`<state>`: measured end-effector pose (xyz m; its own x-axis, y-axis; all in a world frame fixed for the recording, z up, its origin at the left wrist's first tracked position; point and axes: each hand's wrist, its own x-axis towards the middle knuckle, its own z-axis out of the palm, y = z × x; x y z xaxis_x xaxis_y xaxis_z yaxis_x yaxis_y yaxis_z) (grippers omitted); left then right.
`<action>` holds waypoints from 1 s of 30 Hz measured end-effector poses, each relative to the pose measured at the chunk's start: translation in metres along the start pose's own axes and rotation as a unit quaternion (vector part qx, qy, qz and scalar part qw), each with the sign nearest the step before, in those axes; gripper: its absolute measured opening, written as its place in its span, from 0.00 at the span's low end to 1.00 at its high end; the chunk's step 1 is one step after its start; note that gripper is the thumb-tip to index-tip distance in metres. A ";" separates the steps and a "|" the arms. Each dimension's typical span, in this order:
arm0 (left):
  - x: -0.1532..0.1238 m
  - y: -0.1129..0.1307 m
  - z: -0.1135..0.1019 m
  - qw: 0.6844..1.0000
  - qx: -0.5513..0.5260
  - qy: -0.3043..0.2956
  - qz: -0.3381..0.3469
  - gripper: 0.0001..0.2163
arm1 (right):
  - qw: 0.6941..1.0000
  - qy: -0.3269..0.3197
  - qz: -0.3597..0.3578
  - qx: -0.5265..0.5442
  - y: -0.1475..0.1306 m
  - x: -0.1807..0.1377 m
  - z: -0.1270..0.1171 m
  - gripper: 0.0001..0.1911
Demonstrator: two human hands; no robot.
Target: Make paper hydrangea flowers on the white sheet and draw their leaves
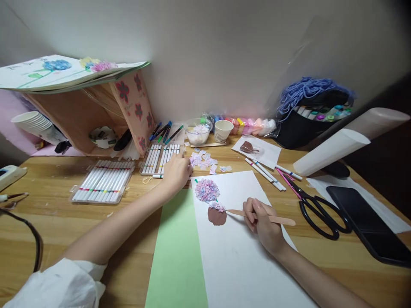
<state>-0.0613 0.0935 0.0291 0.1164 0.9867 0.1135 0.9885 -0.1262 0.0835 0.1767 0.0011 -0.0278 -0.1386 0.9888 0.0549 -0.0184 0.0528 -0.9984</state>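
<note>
My right hand (261, 220) grips a flat wooden craft stick (282, 220), its tip at the edge of a round brown patch (217, 217) on a white sheet of paper (244, 265). Small pink-and-white paper bits (217, 206) cover the top of that patch. Above it on the sheet is a round cluster of pink, purple and blue paper bits (207, 190). My left hand (177, 173) is closed, fingers curled, beside a loose pile of pastel paper scraps (204, 160) on the table. What its fingertips hold, if anything, is hidden.
Cases of white markers (102, 182) stand left, near a flowered box (138, 107). Behind the scraps are a clear bowl (198, 132) and a paper cup (224, 130). Black scissors (321, 214) and a phone (369, 222) lie right. Green paper (176, 256) lies under the white sheet.
</note>
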 end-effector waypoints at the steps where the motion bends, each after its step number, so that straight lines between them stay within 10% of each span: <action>1: 0.003 0.003 0.004 1.000 0.013 -0.001 0.003 0.07 | 1.000 -0.007 0.004 0.000 0.000 0.000 0.000 0.26; 30: 0.020 -0.008 0.016 0.997 -0.045 0.069 -0.008 0.08 | 1.000 0.004 -0.001 0.025 -0.005 0.001 0.000 0.26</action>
<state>-0.0651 0.1155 0.0145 0.0795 0.9662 0.2454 0.9766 -0.1248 0.1751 0.1763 0.0015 -0.0223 -0.1316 0.9897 0.0563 -0.0684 0.0476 -0.9965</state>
